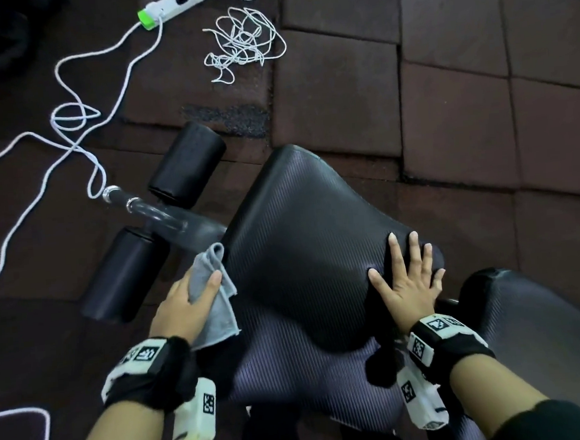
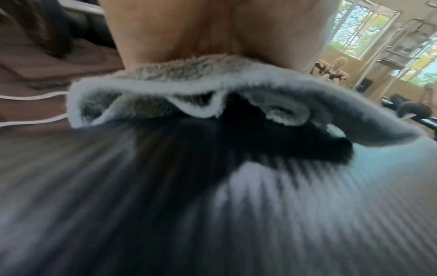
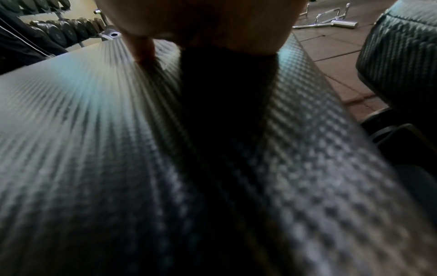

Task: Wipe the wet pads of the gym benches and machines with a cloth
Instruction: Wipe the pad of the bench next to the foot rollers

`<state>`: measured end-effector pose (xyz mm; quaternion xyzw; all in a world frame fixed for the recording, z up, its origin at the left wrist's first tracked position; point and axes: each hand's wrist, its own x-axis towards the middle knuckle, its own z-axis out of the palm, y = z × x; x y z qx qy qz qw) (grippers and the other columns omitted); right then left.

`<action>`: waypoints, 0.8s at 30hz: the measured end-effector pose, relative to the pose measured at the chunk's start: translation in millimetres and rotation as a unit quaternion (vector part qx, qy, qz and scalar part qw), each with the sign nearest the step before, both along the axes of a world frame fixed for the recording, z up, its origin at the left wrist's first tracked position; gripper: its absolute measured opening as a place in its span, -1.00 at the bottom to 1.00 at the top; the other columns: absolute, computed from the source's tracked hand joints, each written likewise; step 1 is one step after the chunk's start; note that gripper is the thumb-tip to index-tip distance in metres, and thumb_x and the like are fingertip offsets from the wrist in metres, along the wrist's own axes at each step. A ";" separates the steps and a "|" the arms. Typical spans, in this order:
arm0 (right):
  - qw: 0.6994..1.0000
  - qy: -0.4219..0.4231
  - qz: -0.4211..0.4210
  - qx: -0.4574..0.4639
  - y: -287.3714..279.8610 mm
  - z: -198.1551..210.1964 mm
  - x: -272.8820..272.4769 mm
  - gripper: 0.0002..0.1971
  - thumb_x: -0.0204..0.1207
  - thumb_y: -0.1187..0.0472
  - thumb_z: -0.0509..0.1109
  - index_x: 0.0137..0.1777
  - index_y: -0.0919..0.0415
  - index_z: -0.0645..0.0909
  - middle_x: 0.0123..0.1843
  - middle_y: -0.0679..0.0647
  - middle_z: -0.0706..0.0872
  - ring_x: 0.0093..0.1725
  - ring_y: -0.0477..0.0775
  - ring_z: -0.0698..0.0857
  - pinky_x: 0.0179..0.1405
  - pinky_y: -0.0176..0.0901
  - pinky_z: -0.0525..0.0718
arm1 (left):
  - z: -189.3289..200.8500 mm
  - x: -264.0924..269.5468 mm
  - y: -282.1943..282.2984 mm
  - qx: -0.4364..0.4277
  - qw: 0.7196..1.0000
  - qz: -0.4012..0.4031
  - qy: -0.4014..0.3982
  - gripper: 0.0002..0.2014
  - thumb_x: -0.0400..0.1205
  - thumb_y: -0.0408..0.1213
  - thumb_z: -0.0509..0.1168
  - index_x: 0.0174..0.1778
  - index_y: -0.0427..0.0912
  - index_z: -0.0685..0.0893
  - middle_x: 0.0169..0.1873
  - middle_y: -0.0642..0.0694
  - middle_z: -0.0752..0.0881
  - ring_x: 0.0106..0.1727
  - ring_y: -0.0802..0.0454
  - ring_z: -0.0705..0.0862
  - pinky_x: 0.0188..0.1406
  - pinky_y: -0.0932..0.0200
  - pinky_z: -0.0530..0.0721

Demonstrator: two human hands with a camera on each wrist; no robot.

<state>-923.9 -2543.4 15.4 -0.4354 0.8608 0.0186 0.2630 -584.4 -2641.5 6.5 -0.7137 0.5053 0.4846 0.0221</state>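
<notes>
Gripping a crumpled grey cloth at nine o'clock of the ribbed black seat pad, left hand, seemingly just touching its edge; right hand flat at three o'clock, fingers spread.

Crumpled grey microfibre cloth draped at left edge of black, ribbed-vinyl bench pad, which lies tilted.

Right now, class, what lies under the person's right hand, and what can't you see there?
The right hand lies flat, fingers spread, on the ribbed black seat pad. Its palm covers that patch, so any wetness beneath is hidden. The cloth is in the left hand, at the pad's other edge.
</notes>
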 end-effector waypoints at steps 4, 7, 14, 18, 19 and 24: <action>1.000 -0.003 0.008 -0.010 0.5 -0.4 -0.1 -0.17 0.22 -0.53 -0.27 0.55 -0.39 -0.30 0.64 -0.22 -0.43 0.62 -0.04 -0.41 0.53 0.29 -0.36 | 10.9 15.6 45.9 -0.039 0.996 0.047 -0.070 -0.28 0.54 0.42 0.04 0.51 0.05 0.43 0.45 -0.12 0.52 0.41 -0.29 0.50 0.42 -0.15 0.38; 1.000 -0.010 0.014 -0.021 0.0 0.3 -2.1 -0.13 0.24 -0.52 -0.21 0.60 -0.35 -0.23 0.67 -0.17 -0.38 0.63 0.00 -0.38 0.53 0.30 -0.33 | 13.8 16.7 83.8 -0.089 0.983 0.108 -0.120 -0.41 0.66 0.22 0.09 0.46 -0.13 0.47 0.41 -0.25 0.51 0.40 -0.36 0.46 0.43 -0.15 0.34; 0.997 -0.008 0.066 -0.037 7.4 7.0 -13.6 -0.25 0.56 -0.32 0.13 0.65 -0.24 -0.16 0.70 -0.07 -0.30 0.66 0.06 -0.30 0.56 0.29 -0.24 | 2.5 -36.8 148.3 -0.256 0.880 0.400 -0.037 -0.41 0.67 -0.09 0.28 0.59 -0.19 0.29 0.55 -0.25 0.36 0.56 -0.14 0.31 0.52 0.08 0.27; 0.992 -0.021 0.111 -0.057 16.3 12.4 -24.0 -0.27 0.59 -0.23 0.18 0.67 -0.15 -0.08 0.70 -0.02 -0.26 0.67 0.06 -0.25 0.58 0.24 -0.19 | -5.4 -67.0 178.9 -0.264 0.839 0.475 0.010 -0.28 0.57 0.14 0.27 0.61 0.09 0.16 0.55 -0.09 0.38 0.51 -0.08 0.42 0.51 -0.04 0.38; 0.989 -0.025 0.125 -0.072 20.2 12.4 -26.7 -0.28 0.59 -0.19 0.20 0.67 -0.12 -0.04 0.71 0.00 -0.24 0.67 0.06 -0.22 0.58 0.22 -0.19 | -6.3 -76.6 188.6 -0.252 0.835 0.489 0.018 -0.26 0.54 0.21 0.25 0.61 0.14 0.13 0.55 -0.08 0.39 0.50 -0.11 0.45 0.49 -0.07 0.40; 0.968 -0.055 0.195 -0.146 45.8 7.2 -36.7 -0.35 0.62 -0.04 0.27 0.65 0.02 0.14 0.71 0.13 -0.09 0.68 0.13 -0.11 0.60 0.22 -0.15 | -0.9 -161.0 233.8 -0.126 0.823 0.551 0.064 -0.33 0.70 0.09 0.13 0.67 -0.04 0.06 0.57 -0.18 0.36 0.52 -0.22 0.39 0.42 0.12 0.30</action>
